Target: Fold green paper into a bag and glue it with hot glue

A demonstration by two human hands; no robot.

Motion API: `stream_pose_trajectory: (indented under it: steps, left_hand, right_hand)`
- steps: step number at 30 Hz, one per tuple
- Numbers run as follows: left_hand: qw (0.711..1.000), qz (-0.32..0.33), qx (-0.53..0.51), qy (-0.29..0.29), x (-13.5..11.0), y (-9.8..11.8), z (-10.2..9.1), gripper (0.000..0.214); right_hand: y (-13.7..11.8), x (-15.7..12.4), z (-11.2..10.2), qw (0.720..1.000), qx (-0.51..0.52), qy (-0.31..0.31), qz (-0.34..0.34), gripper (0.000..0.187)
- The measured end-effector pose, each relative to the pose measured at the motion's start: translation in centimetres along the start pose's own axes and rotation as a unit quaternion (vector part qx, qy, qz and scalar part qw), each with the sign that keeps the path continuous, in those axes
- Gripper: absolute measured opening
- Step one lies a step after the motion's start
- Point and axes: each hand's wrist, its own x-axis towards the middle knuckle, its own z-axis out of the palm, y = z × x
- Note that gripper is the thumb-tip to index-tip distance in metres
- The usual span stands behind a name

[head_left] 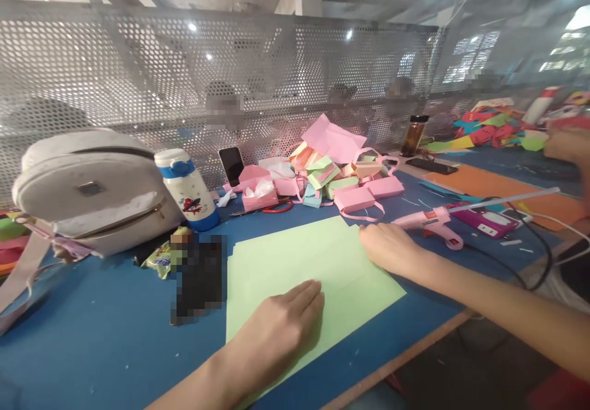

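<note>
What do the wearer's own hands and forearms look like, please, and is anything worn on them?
The left hand and right hand are both bare, with no gloves, and no rings show. The left forearm and right forearm look slim and uncovered as far as the picture shows them: no sleeve, watch or bracelet can be seen.
</note>
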Motion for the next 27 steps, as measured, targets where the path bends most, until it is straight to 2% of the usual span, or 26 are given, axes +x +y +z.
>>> stream_pose_trajectory:
  steps: [3, 6, 10, 15, 21, 24, 27]
  left_hand:
    - [0.999, -0.042, 0.012, 0.015, 0.8, 0.9, 0.4, 0.028]
    - [0.997, -0.063, 0.039, -0.017, 1.5, 1.2, 1.0, 0.025]
    - [0.991, -0.08, 0.086, -0.06, 2.7, 0.8, 1.9, 0.045]
    - [0.969, -0.087, 0.163, -0.163, 5.1, 1.0, 2.1, 0.047]
    - [0.943, -0.143, 0.127, -0.273, 7.4, 2.1, 0.3, 0.061]
    - [0.94, -0.189, 0.094, -0.268, 7.5, 0.9, -0.7, 0.047]
    - [0.953, -0.235, 0.042, -0.186, 7.0, -1.1, -2.1, 0.033]
  right_hand:
    - [1.0, -2.3, -1.3, 0.999, -0.015, 0.006, 0.031, 0.033]
    - [2.4, -4.6, -1.7, 0.998, 0.017, 0.054, 0.038, 0.033]
    - [4.1, -6.4, -0.9, 0.989, 0.073, 0.128, 0.023, 0.036]
    - [5.1, -7.1, 0.1, 0.981, 0.088, 0.17, 0.016, 0.036]
    - [5.8, -7.1, 0.9, 0.97, 0.149, 0.194, -0.005, 0.035]
    - [6.0, -6.9, 1.2, 0.953, 0.213, 0.217, -0.016, 0.035]
    - [6.3, -6.5, 1.0, 0.918, 0.297, 0.261, -0.038, 0.031]
